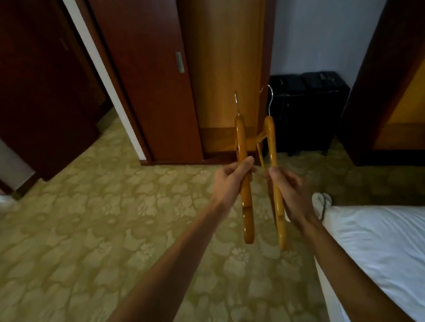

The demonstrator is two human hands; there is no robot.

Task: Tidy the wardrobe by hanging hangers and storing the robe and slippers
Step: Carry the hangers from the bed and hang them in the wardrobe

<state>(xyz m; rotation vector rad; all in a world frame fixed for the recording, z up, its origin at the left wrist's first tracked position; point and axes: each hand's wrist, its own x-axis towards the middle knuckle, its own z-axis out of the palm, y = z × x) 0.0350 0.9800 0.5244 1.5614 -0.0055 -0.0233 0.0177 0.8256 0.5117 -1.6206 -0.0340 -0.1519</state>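
Above the patterned carpet [84, 236], before the half-open wardrobe [226, 69], the left hand [230, 182] grips one wooden hanger [246, 201], the right hand [290, 192] grips another hanger [278, 206], hooks up, beside the white bed [393, 247].

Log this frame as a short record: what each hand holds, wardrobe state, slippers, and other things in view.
left hand: grips a wooden hanger, hook up
right hand: grips a second wooden hanger, hook up
wardrobe: sliding door pushed aside, interior open; rail not in view
slipper: white, on the carpet by the bed
suitcases: two, black, against the wall
robe: not visible
task stage: hangers not yet hung
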